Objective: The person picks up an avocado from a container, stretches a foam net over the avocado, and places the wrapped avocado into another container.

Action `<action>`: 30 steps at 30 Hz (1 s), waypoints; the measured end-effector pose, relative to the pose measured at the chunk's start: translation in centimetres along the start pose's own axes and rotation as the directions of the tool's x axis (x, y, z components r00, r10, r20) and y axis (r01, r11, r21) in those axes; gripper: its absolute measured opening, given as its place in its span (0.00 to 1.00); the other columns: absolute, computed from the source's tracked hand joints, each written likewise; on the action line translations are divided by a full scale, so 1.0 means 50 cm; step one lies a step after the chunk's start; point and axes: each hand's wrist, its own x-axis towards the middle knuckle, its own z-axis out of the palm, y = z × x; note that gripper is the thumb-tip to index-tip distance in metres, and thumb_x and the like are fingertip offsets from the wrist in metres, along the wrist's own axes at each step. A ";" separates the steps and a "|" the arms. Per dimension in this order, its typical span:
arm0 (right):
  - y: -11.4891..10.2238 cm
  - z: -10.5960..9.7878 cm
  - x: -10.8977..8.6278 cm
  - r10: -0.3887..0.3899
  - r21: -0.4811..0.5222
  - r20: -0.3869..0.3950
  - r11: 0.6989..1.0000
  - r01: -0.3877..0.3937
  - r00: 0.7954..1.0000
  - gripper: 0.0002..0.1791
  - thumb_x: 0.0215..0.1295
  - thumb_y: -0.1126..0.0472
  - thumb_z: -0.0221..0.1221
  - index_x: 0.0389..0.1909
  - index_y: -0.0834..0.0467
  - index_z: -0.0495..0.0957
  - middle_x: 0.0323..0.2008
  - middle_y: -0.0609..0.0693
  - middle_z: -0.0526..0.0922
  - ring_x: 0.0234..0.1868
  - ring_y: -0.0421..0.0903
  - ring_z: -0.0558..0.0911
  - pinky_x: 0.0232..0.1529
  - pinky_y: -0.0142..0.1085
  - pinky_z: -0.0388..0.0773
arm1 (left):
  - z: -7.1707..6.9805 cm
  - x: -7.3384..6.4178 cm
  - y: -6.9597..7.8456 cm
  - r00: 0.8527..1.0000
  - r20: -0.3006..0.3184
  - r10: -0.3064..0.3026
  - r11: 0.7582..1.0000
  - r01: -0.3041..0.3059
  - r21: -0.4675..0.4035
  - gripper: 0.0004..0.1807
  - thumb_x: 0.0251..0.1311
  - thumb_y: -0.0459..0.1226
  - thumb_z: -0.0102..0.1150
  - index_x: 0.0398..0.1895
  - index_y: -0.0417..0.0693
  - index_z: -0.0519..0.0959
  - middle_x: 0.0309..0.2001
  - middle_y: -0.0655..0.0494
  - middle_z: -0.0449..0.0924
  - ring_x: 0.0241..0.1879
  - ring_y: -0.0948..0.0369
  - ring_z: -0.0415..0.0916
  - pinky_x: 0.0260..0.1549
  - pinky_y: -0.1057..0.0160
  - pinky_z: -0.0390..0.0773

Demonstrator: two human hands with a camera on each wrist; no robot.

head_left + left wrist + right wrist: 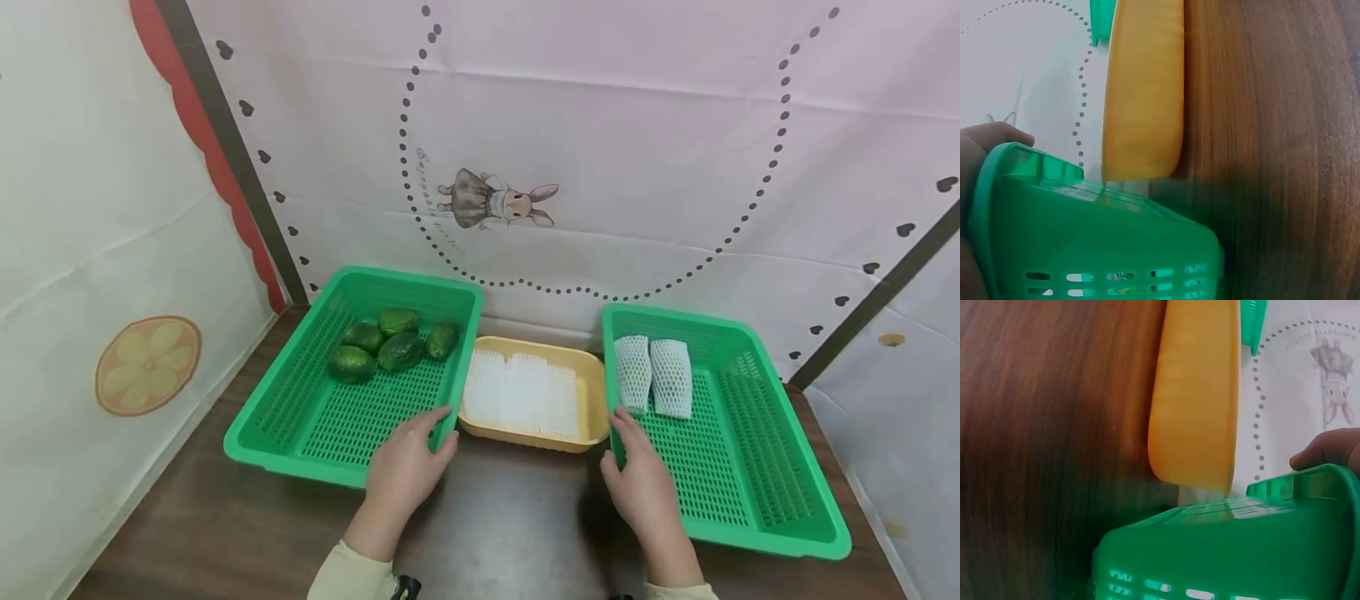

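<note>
My left hand (411, 458) rests on the near inner corner of the left green basket (300, 462), its fingers on the rim and thumb apart. Several dark green avocados (401, 351) lie toward the back of that basket. My right hand (641, 475) rests on the left rim of the right green basket (795, 542), fingers extended. Inside it, two white foam net sleeves (671, 377) lie side by side, looking filled; what they hold is mostly hidden. Between the baskets stands a yellow tray (592, 387) with flat white foam net sleeves (521, 392). Neither hand visibly holds a loose item.
All containers stand on a dark brown wooden table (495, 525). A pale printed cloth (615, 167) hangs behind them, with more cloth at both sides. The yellow tray sits close between the two baskets' inner walls.
</note>
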 end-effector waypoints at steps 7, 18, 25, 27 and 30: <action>0.005 -0.008 -0.009 0.033 0.027 0.016 0.999 -0.034 0.999 0.27 0.60 0.65 0.52 0.63 0.61 0.65 0.67 0.54 0.61 0.35 0.52 0.79 0.21 0.37 0.66 | -0.067 0.004 0.015 0.986 0.135 0.093 0.981 -0.068 -0.184 0.28 0.60 0.48 0.56 0.63 0.49 0.68 0.59 0.46 0.65 0.57 0.49 0.65 0.49 0.46 0.70; 0.001 0.000 0.003 0.057 0.044 0.022 0.997 -0.058 0.998 0.28 0.61 0.63 0.52 0.64 0.59 0.64 0.68 0.52 0.60 0.61 0.56 0.67 0.43 0.50 0.72 | -0.397 0.133 0.034 0.974 -0.155 0.164 0.972 -0.186 -0.144 0.27 0.62 0.42 0.54 0.64 0.45 0.64 0.55 0.43 0.64 0.52 0.48 0.63 0.45 0.46 0.66; 0.000 0.005 0.006 0.055 0.063 0.016 0.996 -0.056 0.998 0.28 0.61 0.63 0.54 0.64 0.59 0.65 0.67 0.52 0.60 0.56 0.56 0.72 0.39 0.48 0.74 | -0.345 0.266 -0.055 0.986 -0.150 0.067 0.997 -0.062 0.035 0.26 0.65 0.44 0.48 0.64 0.44 0.64 0.57 0.39 0.65 0.55 0.44 0.63 0.49 0.42 0.65; 0.001 0.004 0.008 0.059 0.064 0.011 0.996 -0.059 0.998 0.28 0.61 0.63 0.54 0.64 0.58 0.65 0.67 0.52 0.61 0.55 0.56 0.73 0.36 0.47 0.74 | -0.312 0.294 -0.082 0.989 -0.135 0.055 0.996 -0.045 0.080 0.26 0.66 0.44 0.48 0.64 0.43 0.64 0.57 0.38 0.65 0.55 0.42 0.62 0.48 0.41 0.66; 0.005 0.001 0.010 0.073 0.076 0.009 0.994 -0.073 0.997 0.28 0.61 0.64 0.54 0.64 0.57 0.64 0.67 0.51 0.61 0.55 0.56 0.73 0.36 0.47 0.74 | -0.263 0.326 -0.118 0.992 -0.121 0.028 0.996 -0.017 0.086 0.25 0.66 0.43 0.48 0.63 0.42 0.64 0.56 0.38 0.67 0.53 0.42 0.64 0.44 0.42 0.68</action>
